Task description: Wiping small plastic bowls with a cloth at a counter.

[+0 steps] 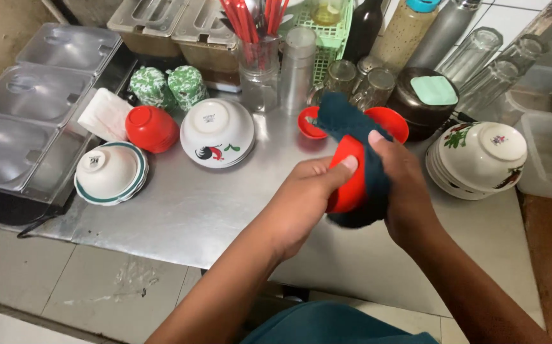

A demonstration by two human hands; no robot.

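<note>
Steel counter lies below. My left hand grips a red bowl; my right hand clutches a dark cloth against it.

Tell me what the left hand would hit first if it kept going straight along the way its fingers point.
The left hand points up and right, and already touches the red bowl it holds. Past that, probably the dark teal cloth, then the red dishes behind; depth is unclear.

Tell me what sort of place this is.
Probably a small eatery's kitchen or dish station. Lidded steel food pans line the steel counter, red chopsticks fill a clear holder, and upturned white bowls sit in stacks.
</note>
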